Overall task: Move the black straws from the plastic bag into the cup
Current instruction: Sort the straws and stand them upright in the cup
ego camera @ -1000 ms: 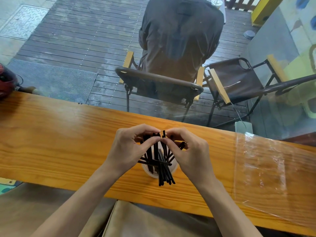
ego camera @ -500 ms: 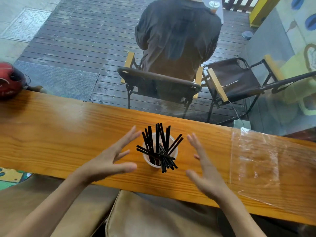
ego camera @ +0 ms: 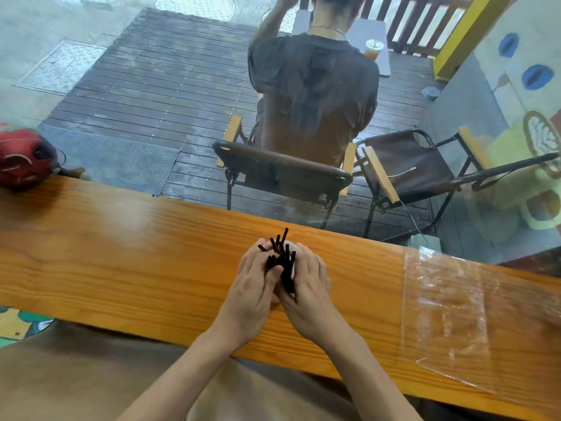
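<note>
1. Wooden decking and folding chairs [ego camera: 282, 174] lie beyond a glass pane, with a seated person [ego camera: 314, 95] turned away; on the near side a long orange-brown table [ego camera: 121, 262] runs across the view.
2. At the middle of the table stands the white cup [ego camera: 294, 247], mostly hidden; only a sliver of its rim shows on the far side.
3. Most or all of the black straws [ego camera: 283, 259] are in the cup, standing roughly upright with their long axes fanning slightly, the tips splayed away from the wearer.
4. The left hand [ego camera: 258, 287] and right hand [ego camera: 306, 284] are cupped around the bundle from either side, fingers curled against the straws and cup. Each grip looks closed on the bundle rather than open, though the fingertips are hidden behind the straws.
5. Both hands are equally near; the straws sit directly between the palms, so any squaring-up would press inward along the table's length.
6. The clear plastic bag [ego camera: 449, 314] lies flat on the table, well apart to the right, and looks empty.
7. The transfer seems essentially done; what remains appears to be tidying the bundle.
</note>
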